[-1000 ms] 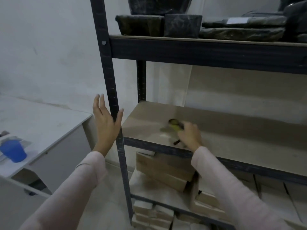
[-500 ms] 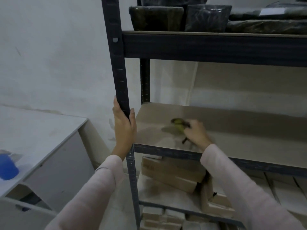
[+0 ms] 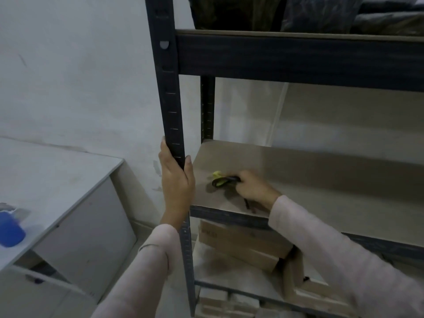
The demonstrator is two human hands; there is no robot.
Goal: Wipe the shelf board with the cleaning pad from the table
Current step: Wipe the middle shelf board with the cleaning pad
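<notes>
Since a second ago the left grip (image 3: 175, 180) has gone from an open palm held beside the rack to a clasp on the upright post (image 3: 171, 99), and the whole view has drawn closer to the shelving.

At the far left a blue cup (image 3: 10, 230) stands on the pale worktop (image 3: 68, 175), partly cut off by the frame edge. Its outline is blurred. Right of the worktop's corner, the left grip is wrapped round the dark slotted post, with fingers on the post's left side and the thumb on its right. It holds just above the level of the shelf board (image 3: 321, 180).

Just beside the post, near the board's front left corner, the yellow-green cleaning pad (image 3: 219, 177) lies on the bare brown surface. The right grip (image 3: 254, 188) is closed on the pad's right end, fingers curled over a dark band on it. A thin dark strand trails from under the hand toward the board's front edge. Motion blur hides exactly how the fingers lie.

Below the board, cardboard boxes (image 3: 241, 244) are stacked on the lower shelf. Above it, dark wrapped packages (image 3: 321, 14) sit on the upper shelf, and the wall shows pale behind the rack.
</notes>
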